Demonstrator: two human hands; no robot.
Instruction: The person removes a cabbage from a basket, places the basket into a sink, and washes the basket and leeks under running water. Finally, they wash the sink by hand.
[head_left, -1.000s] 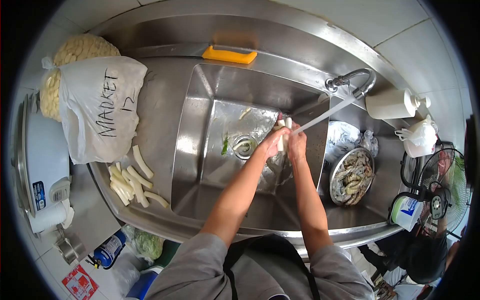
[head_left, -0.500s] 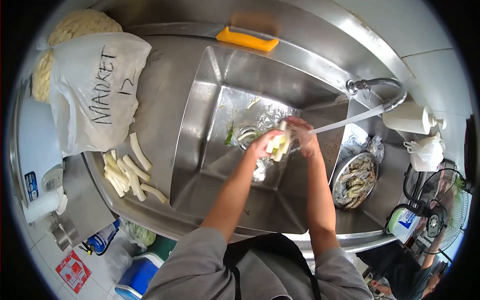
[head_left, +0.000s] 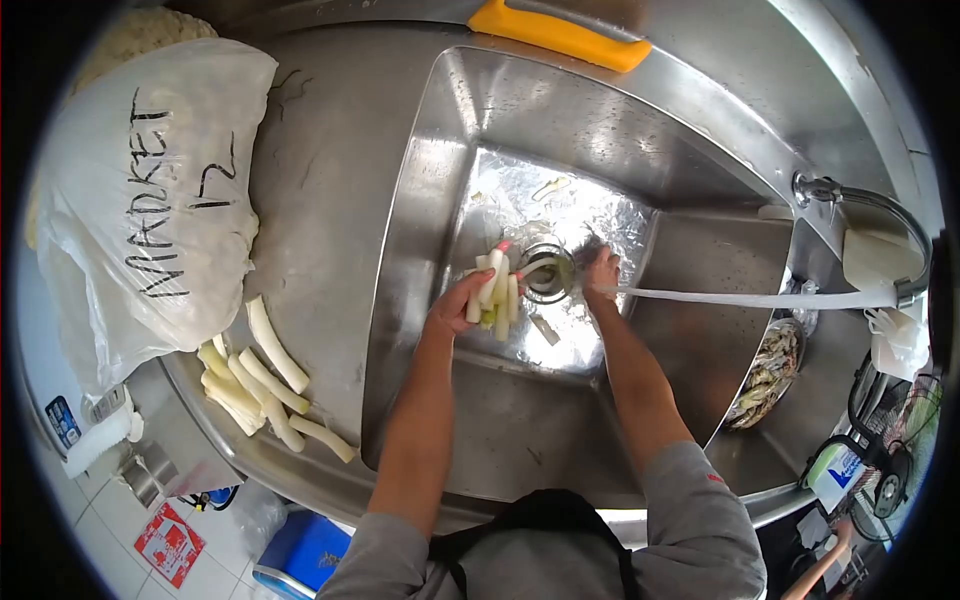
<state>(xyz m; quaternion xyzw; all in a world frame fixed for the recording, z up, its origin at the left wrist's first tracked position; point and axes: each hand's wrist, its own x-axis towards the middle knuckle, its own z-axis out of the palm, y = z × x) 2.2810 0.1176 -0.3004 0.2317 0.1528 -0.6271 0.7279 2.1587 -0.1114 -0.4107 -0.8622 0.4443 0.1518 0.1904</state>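
Observation:
My left hand is closed around a bunch of cut white stalks, leek-like with pale green parts, low over the sink basin. My right hand is apart from the bunch, right of the drain, where the tap's water stream reaches it. Its fingers are smeared by motion and water, and no stalk shows in them. A curved pale strip lies across the drain, and small scraps are scattered on the basin floor. More white stalks lie on the steel ledge at left.
A plastic bag marked MARKET 12 fills the left ledge. A yellow-orange handle-shaped object lies along the back rim. The tap arches over from the right. A bowl of shrimp stands in the right basin, near a fan.
My hands have separated: the left moved left with the bunch, while the right let go of it and stays near the water. The view has moved closer to the basin.

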